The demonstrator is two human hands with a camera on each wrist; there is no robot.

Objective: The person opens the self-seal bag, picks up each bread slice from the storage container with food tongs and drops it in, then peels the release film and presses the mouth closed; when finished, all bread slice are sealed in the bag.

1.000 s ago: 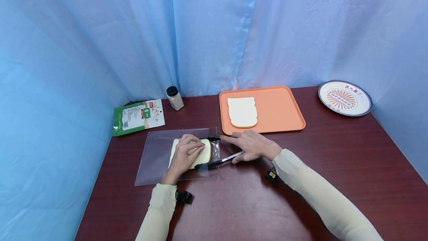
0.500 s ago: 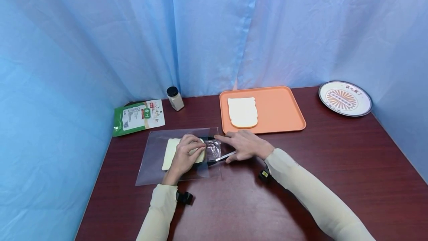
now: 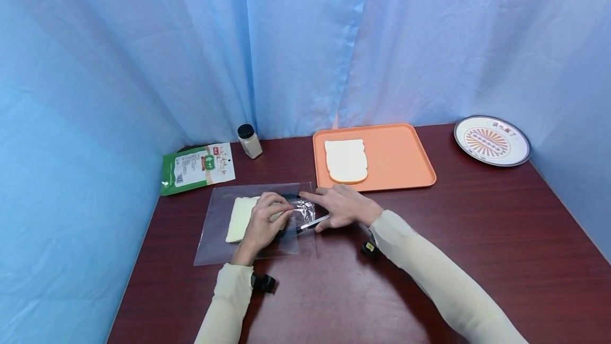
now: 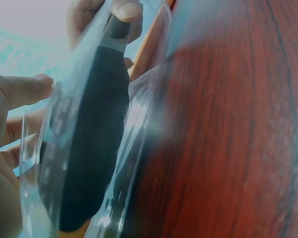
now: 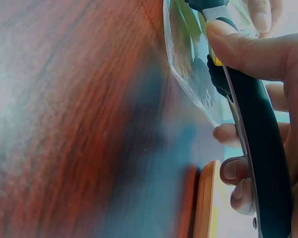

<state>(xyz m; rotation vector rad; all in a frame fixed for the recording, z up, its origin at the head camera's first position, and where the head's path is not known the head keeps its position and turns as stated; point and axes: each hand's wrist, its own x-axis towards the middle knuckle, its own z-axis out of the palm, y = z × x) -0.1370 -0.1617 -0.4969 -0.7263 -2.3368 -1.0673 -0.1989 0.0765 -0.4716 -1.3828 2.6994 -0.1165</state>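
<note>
My left hand (image 3: pixel 264 222) pinches the upper layer of a clear plastic bag (image 3: pixel 210 243) near its right-hand opening. My right hand (image 3: pixel 341 206) grips a pair of tongs (image 3: pixel 315 222) with black tips and silver-edged handles. The tongs reach into the bag, on either side of a slice of bread (image 3: pixel 237 219) that lies inside it. In the left wrist view, a dark tong tip (image 4: pixel 97 139) shows through the plastic. The right wrist view has my thumb on the black tong handle (image 5: pixel 258 139). My left hand hides part of the bread.
Behind the bag, an orange tray (image 3: pixel 396 158) holds another bread slice (image 3: pixel 346 161). A patterned plate (image 3: pixel 491 140) stands at the far right. A black-capped jar (image 3: pixel 250 141) and a green-and-white pouch (image 3: pixel 198 168) are at the back left. Blue curtains (image 3: pixel 305 52) border the table.
My right hand and the tongs have moved left, carrying the bread deeper into the bag. My left hand has stayed in place at the plastic.
</note>
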